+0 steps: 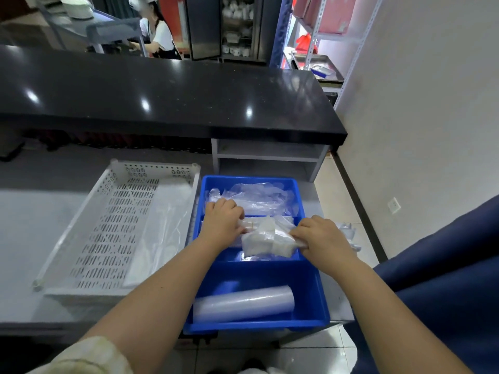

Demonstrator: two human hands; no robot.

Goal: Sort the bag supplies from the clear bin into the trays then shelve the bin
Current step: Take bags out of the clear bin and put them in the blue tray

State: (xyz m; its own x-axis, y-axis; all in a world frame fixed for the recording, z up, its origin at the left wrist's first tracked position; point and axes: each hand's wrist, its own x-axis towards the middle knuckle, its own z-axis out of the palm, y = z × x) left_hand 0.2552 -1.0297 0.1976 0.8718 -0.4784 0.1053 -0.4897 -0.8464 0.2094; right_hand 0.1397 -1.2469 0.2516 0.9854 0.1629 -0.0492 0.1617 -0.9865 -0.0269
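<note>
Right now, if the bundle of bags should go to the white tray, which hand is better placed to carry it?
Probably the left hand: it grips the bundle, and the white tray lies on its side. The right hand, also gripping, would have to cross over.

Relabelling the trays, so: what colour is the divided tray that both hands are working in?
Bright blue: the divided tray, seen in the head view.

No text I can read anywhere: none on the blue divided plastic tray [259,273] near right, white perforated plastic basket [113,225] left, or clear plastic bag pack [267,238].
</note>
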